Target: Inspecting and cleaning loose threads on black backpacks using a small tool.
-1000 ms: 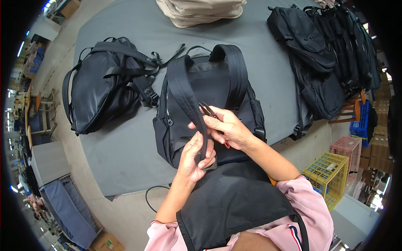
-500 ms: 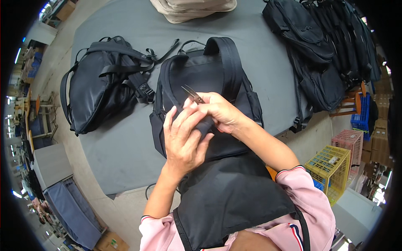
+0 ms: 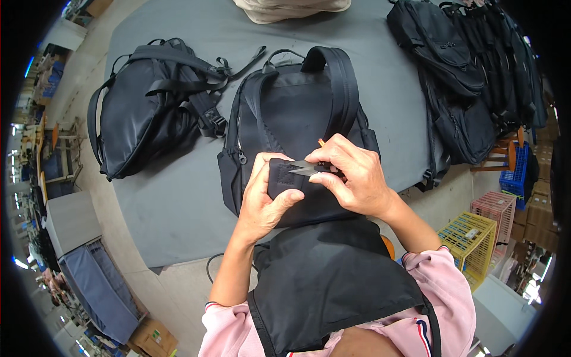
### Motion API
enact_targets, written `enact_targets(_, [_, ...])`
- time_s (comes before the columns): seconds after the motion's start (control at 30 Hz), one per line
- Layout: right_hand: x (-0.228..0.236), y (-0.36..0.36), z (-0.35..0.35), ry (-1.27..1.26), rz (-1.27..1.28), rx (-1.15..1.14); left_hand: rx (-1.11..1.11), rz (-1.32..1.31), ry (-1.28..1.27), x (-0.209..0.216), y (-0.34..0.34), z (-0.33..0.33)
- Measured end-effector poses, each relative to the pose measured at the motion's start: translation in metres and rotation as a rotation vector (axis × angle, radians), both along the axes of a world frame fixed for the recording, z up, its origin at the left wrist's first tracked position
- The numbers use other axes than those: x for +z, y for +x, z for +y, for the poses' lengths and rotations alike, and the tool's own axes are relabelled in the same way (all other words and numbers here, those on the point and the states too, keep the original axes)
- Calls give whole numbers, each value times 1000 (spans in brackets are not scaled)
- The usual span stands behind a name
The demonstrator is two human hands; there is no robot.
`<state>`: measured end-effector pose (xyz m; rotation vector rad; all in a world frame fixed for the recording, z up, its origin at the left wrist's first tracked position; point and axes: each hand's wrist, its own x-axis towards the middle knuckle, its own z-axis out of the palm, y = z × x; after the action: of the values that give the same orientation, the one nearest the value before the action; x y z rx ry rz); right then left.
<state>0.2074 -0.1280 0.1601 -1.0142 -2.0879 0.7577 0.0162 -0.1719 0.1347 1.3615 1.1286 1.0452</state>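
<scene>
Since half a second ago, the left hand (image 3: 260, 199), whose back and fingers covered the shoulder strap (image 3: 279, 176), has turned to show the strap's stitched patch, and the thread snips (image 3: 302, 168), which pointed up and away to the left, have swung crosswise over it. Largest of all is the grey desk (image 3: 172, 229), with a group of black bags (image 3: 437, 56) along its right edge and a black backpack (image 3: 300, 113) near the person, its back panel and both straps facing up. Another black backpack, glossier (image 3: 140, 128), lies tilted at the left with its straps and buckle trailing toward the middle one. A black apron (image 3: 333, 285) covers the person's front, just below the middle backpack. At the far edge of view sits a beige fabric item (image 3: 291, 9), only partly in frame; beyond the desk on the right stand a yellow crate (image 3: 467, 238) and a pink crate (image 3: 496, 208). Both hands are over the lower part of the middle backpack: the left one pinches the strap between thumb and fingers, while the right hand (image 3: 354, 178) grips the snips, blades pointing left. Whether their tips touch the patch cannot be told.
</scene>
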Motion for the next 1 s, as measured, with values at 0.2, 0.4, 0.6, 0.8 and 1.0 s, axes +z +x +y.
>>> enact_targets(0.2, [-6,-1,0,248,-58,28,-13,38,49,-2,1,-1])
enact_targets(0.4, [-13,8,-5,107,103,-65,19,31,3,-2,2,-2])
enact_targets(0.6, [-7,7,2,112,4,69,8,62,26,-3,4,-1])
enact_targets(0.8, [-12,5,0,242,-18,13,4,73,6,-2,5,-1])
enact_targets(1.0, [-17,0,-2,181,67,-16,9,87,34,-3,4,1])
